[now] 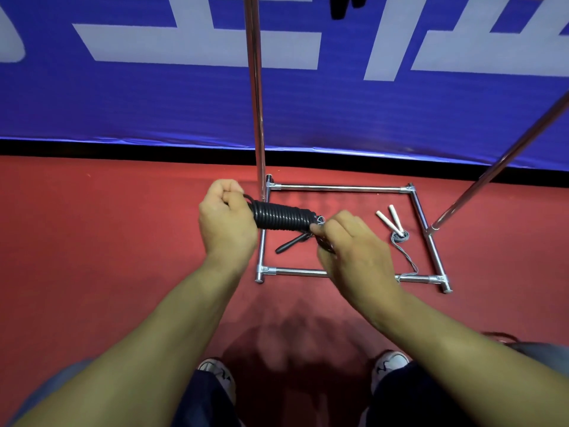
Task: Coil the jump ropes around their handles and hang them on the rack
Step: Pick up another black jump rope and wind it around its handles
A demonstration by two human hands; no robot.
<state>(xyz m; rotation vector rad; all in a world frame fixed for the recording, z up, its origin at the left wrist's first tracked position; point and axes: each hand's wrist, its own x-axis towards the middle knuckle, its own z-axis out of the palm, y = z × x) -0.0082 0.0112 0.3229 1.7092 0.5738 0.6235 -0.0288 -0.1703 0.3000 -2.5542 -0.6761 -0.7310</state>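
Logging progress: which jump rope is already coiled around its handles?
The black jump rope held in both hands; the grey rope with white handles lies loose on the floor.

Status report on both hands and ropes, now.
Left hand grips coiled black jump rope. Right hand pinches its loose end. White-handled grey rope uncoiled on floor inside chrome rack base.

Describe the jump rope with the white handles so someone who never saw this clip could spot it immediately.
Find the chrome rack base, a rectangle of tubes on the red floor. Inside its right half lies the white-handled rope: two white handles in a V, a small grey coil below them, a tail trailing over the front tube. The black rope is in the person's hands instead.
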